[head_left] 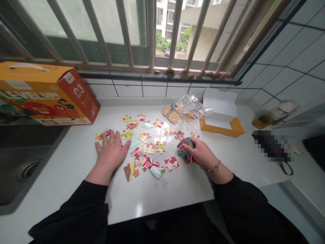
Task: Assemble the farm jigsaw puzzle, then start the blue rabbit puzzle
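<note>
My left hand (111, 149) lies flat with fingers spread on the counter, at the left of the scattered jigsaw pieces. Its fingertips touch a small group of colourful jigsaw pieces (100, 135). My right hand (200, 150) grips several dark green and brown jigsaw pieces (185, 146) between thumb and fingers, low over the counter. Between the hands lie many loose pieces: a pink one with brown patches (172, 163), a brown and green one (131, 171), a light blue one (157, 171) and a yellow-green one (160, 146). Some pieces overlap near the middle.
An orange box (45, 95) stands at the left, beside a dark sink (33, 162). Clear plastic bags of pieces (181, 108) lie at the back near an open orange-and-white box (220, 127). A glass bottle (274, 113) and a pixelated dark object (273, 145) are at the right.
</note>
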{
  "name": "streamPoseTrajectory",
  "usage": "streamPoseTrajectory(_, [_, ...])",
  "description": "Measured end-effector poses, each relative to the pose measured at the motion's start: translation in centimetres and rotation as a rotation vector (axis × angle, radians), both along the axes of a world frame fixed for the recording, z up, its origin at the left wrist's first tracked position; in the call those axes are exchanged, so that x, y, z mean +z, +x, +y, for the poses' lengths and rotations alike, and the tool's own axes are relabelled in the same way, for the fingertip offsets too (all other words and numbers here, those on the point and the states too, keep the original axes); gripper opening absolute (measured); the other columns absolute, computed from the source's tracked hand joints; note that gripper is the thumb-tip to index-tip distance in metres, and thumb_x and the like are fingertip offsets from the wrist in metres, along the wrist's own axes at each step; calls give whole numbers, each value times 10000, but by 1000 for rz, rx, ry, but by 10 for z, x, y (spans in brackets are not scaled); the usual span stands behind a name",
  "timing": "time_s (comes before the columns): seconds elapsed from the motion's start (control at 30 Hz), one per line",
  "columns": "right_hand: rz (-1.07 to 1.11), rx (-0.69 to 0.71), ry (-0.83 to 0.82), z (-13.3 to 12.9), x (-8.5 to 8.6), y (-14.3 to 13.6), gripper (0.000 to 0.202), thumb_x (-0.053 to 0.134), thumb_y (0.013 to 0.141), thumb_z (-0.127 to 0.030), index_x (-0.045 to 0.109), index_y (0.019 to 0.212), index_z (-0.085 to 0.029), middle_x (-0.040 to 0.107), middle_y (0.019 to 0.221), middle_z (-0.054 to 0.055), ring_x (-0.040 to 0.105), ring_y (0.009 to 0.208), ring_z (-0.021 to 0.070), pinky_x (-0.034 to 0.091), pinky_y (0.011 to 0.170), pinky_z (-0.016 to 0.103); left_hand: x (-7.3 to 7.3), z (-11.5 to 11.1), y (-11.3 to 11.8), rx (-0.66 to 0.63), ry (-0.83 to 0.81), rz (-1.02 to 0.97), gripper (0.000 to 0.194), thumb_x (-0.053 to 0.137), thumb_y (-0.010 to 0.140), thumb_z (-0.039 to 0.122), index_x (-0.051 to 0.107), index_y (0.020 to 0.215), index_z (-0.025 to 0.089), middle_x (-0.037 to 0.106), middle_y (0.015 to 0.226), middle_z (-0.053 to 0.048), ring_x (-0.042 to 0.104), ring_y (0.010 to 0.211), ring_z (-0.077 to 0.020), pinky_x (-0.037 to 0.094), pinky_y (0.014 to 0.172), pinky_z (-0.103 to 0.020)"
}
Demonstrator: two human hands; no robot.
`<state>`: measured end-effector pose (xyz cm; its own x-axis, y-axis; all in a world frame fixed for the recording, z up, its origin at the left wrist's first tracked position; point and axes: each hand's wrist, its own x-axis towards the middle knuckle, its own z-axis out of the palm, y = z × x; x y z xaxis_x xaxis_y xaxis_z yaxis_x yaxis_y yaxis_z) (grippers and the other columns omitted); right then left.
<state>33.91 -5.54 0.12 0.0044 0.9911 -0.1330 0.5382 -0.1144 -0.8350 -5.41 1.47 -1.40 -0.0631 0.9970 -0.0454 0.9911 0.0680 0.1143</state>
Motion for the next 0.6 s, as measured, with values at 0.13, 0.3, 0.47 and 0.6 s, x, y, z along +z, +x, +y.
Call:
streamPoseTrajectory(0.13, [-311, 82, 100, -2, -2, 5, 338, 690, 1004, -621, 722, 926, -294, 772, 989, 96, 724, 968, 337, 597, 881, 492, -1, 0, -1, 0, 1, -3, 909, 247, 1126, 653, 329, 1808, 60, 178, 1915, -218, 114, 1768, -504, 153, 1373, -800])
streamPoseTrajectory(0.3, [-469, -65, 293, 7, 10, 44, 360, 616, 1071, -558, 763, 1253, -284, 773, 1270, 164, 713, 1202, 374, 566, 1083, 526, 1, 1, -1, 13, -22, 8, 911, 252, 1127, 648, 313, 1813, 52, 162, 1915, -230, 106, 1767, -516, 157, 1367, -815])
streamPoseTrajectory(0.47, [-746, -195, 281, 57, 37, 116, 472, 704, 1041, -529, 749, 1350, -177, 732, 1418, 235, 635, 1392, 432, 470, 1234, 563, 2, 0, 1, 6, -13, 17, 904, 252, 1130, 645, 324, 1809, 53, 177, 1913, -228, 126, 1765, -510, 165, 1374, -801])
streamPoseTrajectory(0.6, [-824, 90, -28, 89, 37, 142, 558, 929, 853, -461, 773, 1329, -214, 770, 1354, 179, 724, 1212, 385, 570, 1066, 455, 2, 0, 1, 14, -7, 10, 892, 259, 1130, 631, 337, 1805, 53, 187, 1909, -237, 139, 1765, -503, 162, 1375, -796])
